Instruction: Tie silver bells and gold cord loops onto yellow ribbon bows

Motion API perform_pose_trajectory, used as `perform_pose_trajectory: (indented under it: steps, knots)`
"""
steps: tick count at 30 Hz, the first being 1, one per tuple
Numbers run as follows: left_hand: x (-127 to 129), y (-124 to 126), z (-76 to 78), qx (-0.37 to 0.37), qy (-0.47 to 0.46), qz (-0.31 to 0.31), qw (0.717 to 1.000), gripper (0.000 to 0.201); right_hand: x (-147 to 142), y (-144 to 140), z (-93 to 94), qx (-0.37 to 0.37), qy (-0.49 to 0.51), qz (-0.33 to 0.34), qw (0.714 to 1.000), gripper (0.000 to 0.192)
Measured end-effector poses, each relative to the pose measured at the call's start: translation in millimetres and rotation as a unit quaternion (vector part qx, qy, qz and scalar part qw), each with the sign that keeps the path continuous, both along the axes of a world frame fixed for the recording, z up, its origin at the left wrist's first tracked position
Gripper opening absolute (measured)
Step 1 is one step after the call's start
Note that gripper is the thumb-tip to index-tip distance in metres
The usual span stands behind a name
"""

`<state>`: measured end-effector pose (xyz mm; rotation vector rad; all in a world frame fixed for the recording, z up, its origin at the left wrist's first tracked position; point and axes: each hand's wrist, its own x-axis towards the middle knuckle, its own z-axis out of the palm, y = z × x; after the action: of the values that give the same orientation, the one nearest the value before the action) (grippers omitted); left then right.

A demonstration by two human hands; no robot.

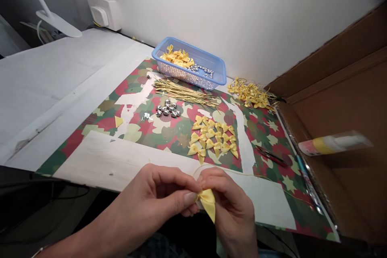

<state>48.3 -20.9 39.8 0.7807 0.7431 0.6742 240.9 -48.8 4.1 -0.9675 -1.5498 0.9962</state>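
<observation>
A yellow ribbon bow point(208, 202) is held between my two hands at the table's front edge. My left hand point(165, 195) is closed, thumb and fingers pinching the bow near its knot. On the bow's other side my right hand point(231, 205) is closed too, its fingertips against the bow; part of the bow is hidden by the fingers. A thin yellowish cord point(267, 178) loops up from the hands and trails off to the right. Just beyond them, several finished yellow bows point(214, 135) lie in rows on the camouflage-patterned sheet point(169, 143).
Silver bells point(167, 109) and a bundle of gold cords point(183, 92) lie mid-table. Behind stands a blue basket point(222, 73) with bows and bells. At right are a pile of corded bows point(250, 92), scissors point(271, 156), a pen point(305, 175), a bottle point(323, 145) and a cardboard box point(341, 113).
</observation>
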Motion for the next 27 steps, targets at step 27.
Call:
perform_pose_trajectory:
  steps: [27]
  knots:
    - [-3.8,0.7,-7.2,-0.025,-0.015,-0.013,0.999,0.011,4.9,-2.9,8.1,-0.038,0.001,0.022,0.999,0.033]
